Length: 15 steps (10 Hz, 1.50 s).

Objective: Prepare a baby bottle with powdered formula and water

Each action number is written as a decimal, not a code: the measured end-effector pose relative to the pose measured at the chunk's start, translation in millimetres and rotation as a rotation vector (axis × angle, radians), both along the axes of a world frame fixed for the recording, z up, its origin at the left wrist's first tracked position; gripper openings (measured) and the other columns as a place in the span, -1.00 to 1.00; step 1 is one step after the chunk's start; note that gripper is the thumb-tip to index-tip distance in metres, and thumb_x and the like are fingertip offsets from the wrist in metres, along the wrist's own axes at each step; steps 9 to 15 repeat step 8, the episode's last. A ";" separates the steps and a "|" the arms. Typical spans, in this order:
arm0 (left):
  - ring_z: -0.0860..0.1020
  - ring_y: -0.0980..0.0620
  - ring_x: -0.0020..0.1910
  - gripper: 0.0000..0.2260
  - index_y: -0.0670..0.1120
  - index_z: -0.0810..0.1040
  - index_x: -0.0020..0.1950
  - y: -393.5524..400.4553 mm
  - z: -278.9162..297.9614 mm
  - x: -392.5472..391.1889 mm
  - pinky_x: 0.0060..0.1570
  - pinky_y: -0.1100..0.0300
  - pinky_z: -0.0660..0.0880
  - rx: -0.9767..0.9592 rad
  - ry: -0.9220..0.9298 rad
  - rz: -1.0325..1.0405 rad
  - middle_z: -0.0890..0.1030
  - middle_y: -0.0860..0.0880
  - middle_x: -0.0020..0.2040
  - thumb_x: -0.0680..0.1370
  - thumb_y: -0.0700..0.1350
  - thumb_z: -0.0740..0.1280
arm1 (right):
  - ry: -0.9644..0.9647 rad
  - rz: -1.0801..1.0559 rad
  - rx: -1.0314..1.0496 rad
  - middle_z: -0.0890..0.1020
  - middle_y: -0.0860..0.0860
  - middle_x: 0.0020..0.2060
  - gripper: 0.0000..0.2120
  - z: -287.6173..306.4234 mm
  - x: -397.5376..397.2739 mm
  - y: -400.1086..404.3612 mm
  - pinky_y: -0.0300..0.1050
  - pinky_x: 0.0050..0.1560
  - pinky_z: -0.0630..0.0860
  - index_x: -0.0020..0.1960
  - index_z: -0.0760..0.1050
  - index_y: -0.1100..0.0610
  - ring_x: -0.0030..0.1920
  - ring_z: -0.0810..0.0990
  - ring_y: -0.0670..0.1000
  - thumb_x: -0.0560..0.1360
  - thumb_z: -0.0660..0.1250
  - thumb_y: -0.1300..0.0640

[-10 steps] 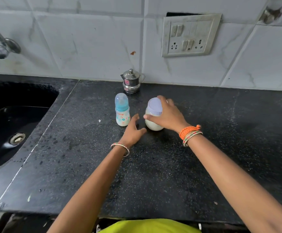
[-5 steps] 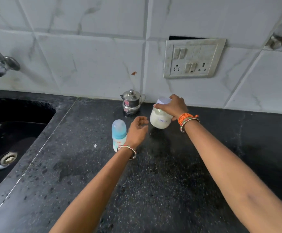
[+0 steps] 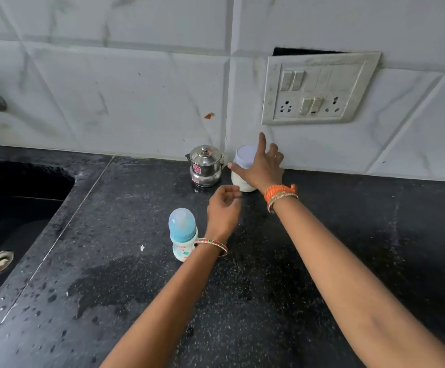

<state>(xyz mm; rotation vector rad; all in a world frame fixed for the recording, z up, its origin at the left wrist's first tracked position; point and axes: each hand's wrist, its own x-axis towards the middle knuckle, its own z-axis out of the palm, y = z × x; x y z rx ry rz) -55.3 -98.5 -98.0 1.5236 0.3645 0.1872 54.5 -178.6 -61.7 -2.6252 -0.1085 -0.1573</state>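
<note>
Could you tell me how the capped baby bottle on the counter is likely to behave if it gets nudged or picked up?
The baby bottle stands upright, taller than it is wide, with a domed cap, so a sideways nudge near the top would probably tip it. It looks like small, thin plastic, likely light and rigid. The countertop near it shows wet patches, so it may slide easily.
</note>
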 end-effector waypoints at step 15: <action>0.49 0.01 -0.20 -0.83 -0.06 0.53 -0.06 118.7 -2.4 -174.1 -0.23 0.17 0.45 0.405 0.050 0.039 0.57 -0.04 -0.13 0.54 -0.27 0.20 | 0.258 0.269 0.378 0.35 0.08 0.42 -0.13 -44.9 -196.0 20.5 0.17 0.40 0.30 0.49 0.11 0.07 0.42 0.33 0.14 0.31 0.50 0.01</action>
